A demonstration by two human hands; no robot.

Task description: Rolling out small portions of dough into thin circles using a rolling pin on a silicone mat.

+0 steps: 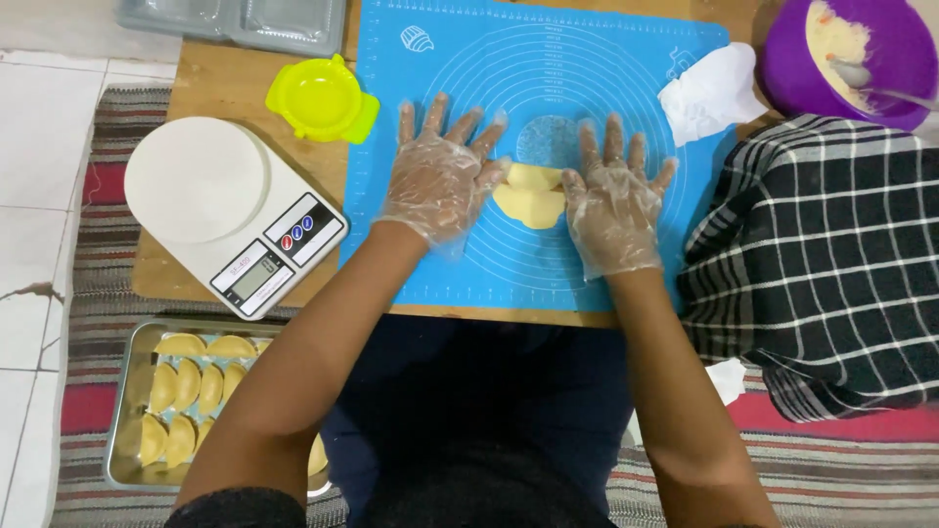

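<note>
Both my hands wear thin clear plastic gloves and lie flat, fingers spread, on a blue silicone pastry mat point(548, 59). Between them sits a pale yellow piece of dough point(531, 196), folded over on itself. My left hand point(440, 176) touches its left edge with the thumb. My right hand point(611, 200) presses against its right edge. A faint floured round patch point(548, 142) shows on the mat just beyond the dough.
A white kitchen scale point(230, 210) and a lime-green dumpling press point(323, 100) stand left of the mat. A metal tray point(132, 391) with several folded pastries lies at the lower left. A purple bowl point(851, 54) of filling, crumpled white paper point(709, 93) and a checked cloth point(822, 254) are on the right.
</note>
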